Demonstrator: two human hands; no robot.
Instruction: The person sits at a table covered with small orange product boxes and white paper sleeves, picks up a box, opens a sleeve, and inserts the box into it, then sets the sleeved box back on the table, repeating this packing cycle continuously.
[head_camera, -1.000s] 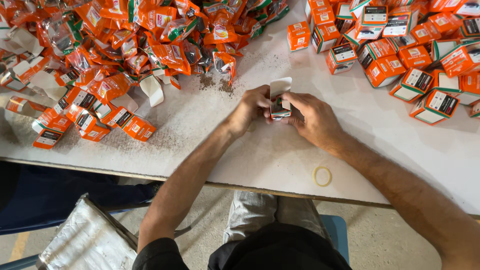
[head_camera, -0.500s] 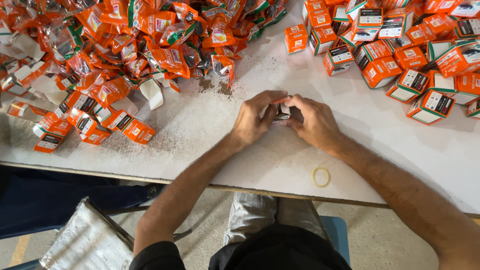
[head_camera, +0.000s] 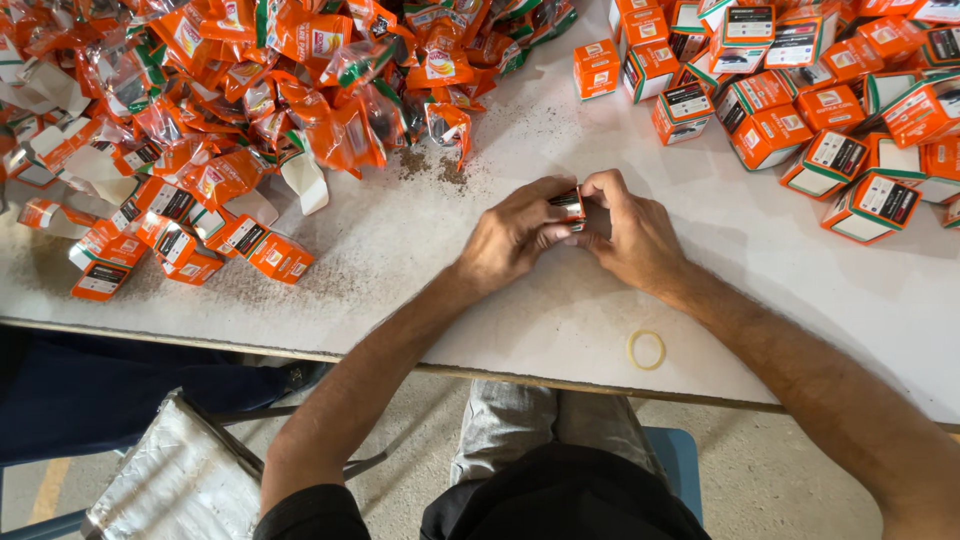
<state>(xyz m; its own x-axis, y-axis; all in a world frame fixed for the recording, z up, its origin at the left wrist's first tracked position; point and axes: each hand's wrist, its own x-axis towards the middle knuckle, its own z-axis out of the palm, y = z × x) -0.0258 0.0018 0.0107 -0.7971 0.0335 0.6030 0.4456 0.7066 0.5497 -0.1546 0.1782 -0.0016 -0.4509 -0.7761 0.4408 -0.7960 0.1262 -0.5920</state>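
A small orange carton (head_camera: 570, 205) sat pinched between the person's two hands, held just above the white table (head_camera: 520, 320), most of it hidden by fingers. The left hand (head_camera: 515, 235) was curled around it from its side, thumb and fingertips pressing the near face. The right hand (head_camera: 630, 232) closed over it from the other side, its bent index finger hooked across the top, so both hands were clamped on the same carton and touching each other.

Just beyond the left hand, dark crumbs (head_camera: 430, 165) were scattered on the table. Farther out past that hand lay a heap of flattened orange cartons and crinkled foil packets (head_camera: 250, 100). Beyond the right hand stood a cluster of closed orange boxes (head_camera: 790, 100). Nearer the person than the right wrist, a pale rubber band (head_camera: 646, 349) lay flat near the table's edge.
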